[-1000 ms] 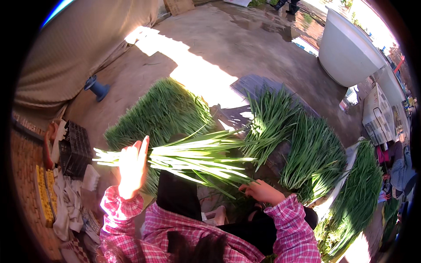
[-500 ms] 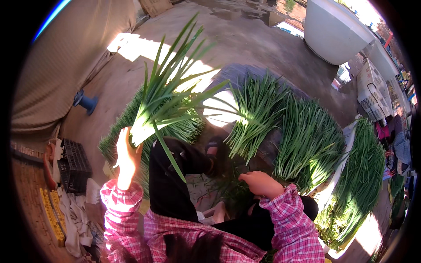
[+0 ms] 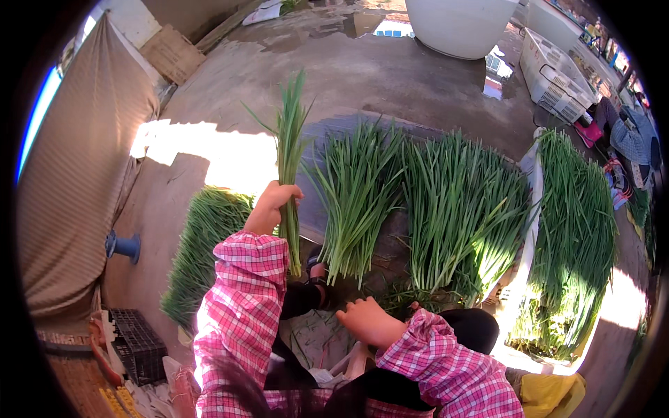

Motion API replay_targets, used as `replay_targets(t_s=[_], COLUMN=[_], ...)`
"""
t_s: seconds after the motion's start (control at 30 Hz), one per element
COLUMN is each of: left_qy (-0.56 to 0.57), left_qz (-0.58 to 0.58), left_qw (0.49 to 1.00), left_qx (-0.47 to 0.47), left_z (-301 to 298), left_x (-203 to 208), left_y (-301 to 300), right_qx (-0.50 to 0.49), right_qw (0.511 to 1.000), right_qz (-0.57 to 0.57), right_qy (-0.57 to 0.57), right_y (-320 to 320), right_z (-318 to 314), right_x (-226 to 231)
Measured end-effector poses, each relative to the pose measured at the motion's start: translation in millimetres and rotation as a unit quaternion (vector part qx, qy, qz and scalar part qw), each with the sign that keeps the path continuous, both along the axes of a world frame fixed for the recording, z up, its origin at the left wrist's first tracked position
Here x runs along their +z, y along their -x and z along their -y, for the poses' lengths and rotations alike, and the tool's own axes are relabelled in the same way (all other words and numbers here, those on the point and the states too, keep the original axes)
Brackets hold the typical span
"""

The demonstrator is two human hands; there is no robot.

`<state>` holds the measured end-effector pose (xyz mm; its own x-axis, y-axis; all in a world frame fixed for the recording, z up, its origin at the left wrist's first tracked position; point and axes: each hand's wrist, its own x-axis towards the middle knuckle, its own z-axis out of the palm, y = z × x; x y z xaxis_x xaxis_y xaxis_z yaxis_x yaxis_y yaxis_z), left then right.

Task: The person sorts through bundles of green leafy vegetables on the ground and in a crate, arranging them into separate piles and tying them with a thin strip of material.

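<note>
My left hand is closed round the middle of a slim upright bunch of garlic chives, leaf tips up and cut ends hanging below the fist. My right hand is held low over my lap with its fingers curled in; what they hold, if anything, is hidden. Just right of the held bunch, a fanned pile of chives lies on a dark grey board. A wider chive pile spreads beside it. To the left, past my sleeve, rests another heap of chives.
A white-edged container at the right is full of chives. Farther back stand a large white tub and a white plastic crate. Leftward are a blue spool-shaped object, a black crate and a hanging brown cloth.
The left hand has moved right and away from me over the board. Its large fanned bunch is now a slimmer upright one. The view has shifted; the right hand stays low over my lap.
</note>
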<state>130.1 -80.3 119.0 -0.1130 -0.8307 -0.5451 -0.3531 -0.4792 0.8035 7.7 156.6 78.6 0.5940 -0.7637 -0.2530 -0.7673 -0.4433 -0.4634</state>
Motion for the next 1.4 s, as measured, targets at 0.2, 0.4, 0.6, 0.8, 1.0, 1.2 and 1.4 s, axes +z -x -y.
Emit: replay_targets(t_s=[0.2, 0.4, 0.6, 0.8, 1.0, 1.2, 1.4], left_qy=[0.134, 0.090, 0.113, 0.024, 0.156, 0.094, 0.089], left_qz=[0.098, 0.382, 0.362, 0.111, 0.082, 0.006, 0.095], left_qw=[0.985, 0.906, 0.905, 0.972, 0.965, 0.984, 0.985], left_qx=[-0.040, -0.158, -0.192, -0.207, -0.195, -0.149, -0.115], left_z=[4.4, -21.0, -26.7, -20.4, -37.2, -40.8, -37.8], left_x=[-100.0, -106.8, -97.2, -84.0, -101.3, -145.0, -161.0], left_y=[47.9, 85.2, 80.9, 53.1, 22.7, 22.7, 23.9], right_qx=[-0.030, -0.065, -0.084, -0.312, -0.455, -0.621, -0.559], right_qw=[0.999, 0.997, 0.995, 0.948, 0.882, 0.712, 0.762], right_qz=[-0.007, -0.008, 0.013, 0.032, 0.078, 0.263, 0.266], right_qy=[0.027, 0.038, 0.045, 0.048, -0.096, -0.196, -0.189], right_y=[-1.2, 8.9, 22.3, 58.6, 55.8, 44.5, 23.6], right_z=[-1.4, 2.0, 10.0, 45.4, 79.0, 112.1, 138.5], right_x=[-8.7, -0.7, 5.6, -5.3, -46.3, -94.9, -130.8])
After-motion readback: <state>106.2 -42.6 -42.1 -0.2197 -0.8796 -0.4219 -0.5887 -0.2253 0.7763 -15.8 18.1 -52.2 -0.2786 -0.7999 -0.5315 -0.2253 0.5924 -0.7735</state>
